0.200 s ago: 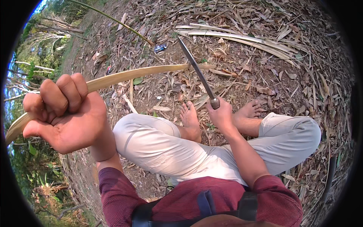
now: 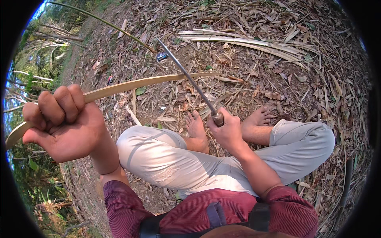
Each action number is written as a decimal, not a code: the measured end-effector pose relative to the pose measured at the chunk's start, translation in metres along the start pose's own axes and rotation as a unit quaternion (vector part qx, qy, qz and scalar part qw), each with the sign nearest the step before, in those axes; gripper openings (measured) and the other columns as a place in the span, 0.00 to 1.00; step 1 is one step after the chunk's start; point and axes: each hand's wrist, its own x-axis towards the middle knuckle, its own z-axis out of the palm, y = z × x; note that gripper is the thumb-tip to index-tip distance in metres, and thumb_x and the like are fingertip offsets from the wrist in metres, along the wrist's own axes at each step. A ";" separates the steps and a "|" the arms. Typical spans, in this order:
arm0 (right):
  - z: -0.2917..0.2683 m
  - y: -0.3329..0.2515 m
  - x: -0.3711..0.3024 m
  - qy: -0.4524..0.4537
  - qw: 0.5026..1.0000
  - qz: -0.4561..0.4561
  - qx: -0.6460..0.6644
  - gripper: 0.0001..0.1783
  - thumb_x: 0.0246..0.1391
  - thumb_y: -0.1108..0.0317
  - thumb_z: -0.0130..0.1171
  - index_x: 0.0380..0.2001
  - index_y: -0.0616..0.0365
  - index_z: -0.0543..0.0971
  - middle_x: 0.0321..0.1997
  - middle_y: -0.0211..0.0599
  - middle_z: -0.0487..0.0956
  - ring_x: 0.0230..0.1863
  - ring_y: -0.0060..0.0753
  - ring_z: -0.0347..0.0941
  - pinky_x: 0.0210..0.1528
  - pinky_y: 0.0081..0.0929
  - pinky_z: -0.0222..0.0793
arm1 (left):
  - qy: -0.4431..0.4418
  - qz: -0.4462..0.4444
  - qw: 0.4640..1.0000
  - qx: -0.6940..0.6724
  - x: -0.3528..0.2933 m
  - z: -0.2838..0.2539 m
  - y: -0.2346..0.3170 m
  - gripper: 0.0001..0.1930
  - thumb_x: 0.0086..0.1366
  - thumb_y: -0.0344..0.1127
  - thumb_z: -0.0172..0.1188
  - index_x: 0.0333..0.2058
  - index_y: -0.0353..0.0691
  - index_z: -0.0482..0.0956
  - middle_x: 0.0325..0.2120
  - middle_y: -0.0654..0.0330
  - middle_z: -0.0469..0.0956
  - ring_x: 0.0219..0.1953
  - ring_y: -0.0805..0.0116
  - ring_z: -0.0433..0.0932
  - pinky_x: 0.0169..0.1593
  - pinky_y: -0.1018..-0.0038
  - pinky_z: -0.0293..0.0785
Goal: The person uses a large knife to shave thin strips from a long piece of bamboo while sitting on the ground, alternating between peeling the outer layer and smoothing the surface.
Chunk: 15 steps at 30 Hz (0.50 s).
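Note:
My left hand (image 2: pixel 67 125), raised at the left, is closed around a long, pale, curved strip of split bamboo (image 2: pixel 135 84). The strip runs out past the fist at the rim and reaches rightward over the ground. In my right hand (image 2: pixel 228 133), between my shins, is the handle of a long narrow-bladed knife (image 2: pixel 201 95). Its blade points up and to the left, crossing over the strip a little short of the strip's far end. Whether the edge touches the strip, I cannot tell.
A bundle of pale split strips (image 2: pixel 254 43) lies on the leaf-covered ground ahead. A thin green pole (image 2: pixel 107 24) slants in at the upper left, near a small blue packet (image 2: pixel 162 56). My bent legs (image 2: pixel 158 152) and bare feet (image 2: pixel 196 127) are close below the blade.
The knife has swung left, its blade now crossing the strip farther from the strip's far end. My right hand has shifted slightly left and nearer. The left hand keeps its grip.

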 end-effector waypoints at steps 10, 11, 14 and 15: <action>0.002 0.058 0.008 0.055 0.996 0.046 -0.061 0.09 0.47 0.69 0.65 0.29 0.62 0.76 0.21 0.45 0.79 0.22 0.39 0.79 0.28 0.34 0.73 | 0.008 0.001 1.000 -0.013 0.007 0.008 -0.018 0.20 0.73 0.57 0.41 0.30 0.47 0.59 0.15 0.71 0.48 0.15 0.80 0.44 0.22 0.78 0.43; 0.008 0.038 0.002 0.015 0.996 0.017 -0.089 0.12 0.48 0.65 0.67 0.31 0.60 0.77 0.24 0.50 0.81 0.29 0.51 0.80 0.32 0.41 0.76 | 0.016 0.001 1.000 -0.015 0.007 0.006 -0.006 0.20 0.73 0.56 0.42 0.29 0.48 0.57 0.15 0.71 0.48 0.16 0.80 0.43 0.22 0.78 0.43; 0.000 0.018 -0.005 0.026 0.990 -0.131 -0.036 0.14 0.51 0.60 0.67 0.30 0.56 0.73 0.20 0.42 0.75 0.22 0.50 0.76 0.24 0.41 0.69 | -0.009 0.007 0.996 -0.087 0.005 0.005 -0.013 0.18 0.74 0.52 0.43 0.30 0.46 0.58 0.16 0.70 0.49 0.17 0.79 0.45 0.24 0.79 0.43; 0.009 0.038 -0.002 0.032 0.990 -0.135 -0.024 0.14 0.51 0.61 0.67 0.31 0.58 0.74 0.21 0.43 0.77 0.23 0.47 0.77 0.25 0.39 0.71 | -0.007 0.002 0.996 -0.087 0.004 0.005 -0.014 0.17 0.74 0.51 0.43 0.31 0.45 0.58 0.17 0.70 0.49 0.18 0.79 0.45 0.24 0.79 0.44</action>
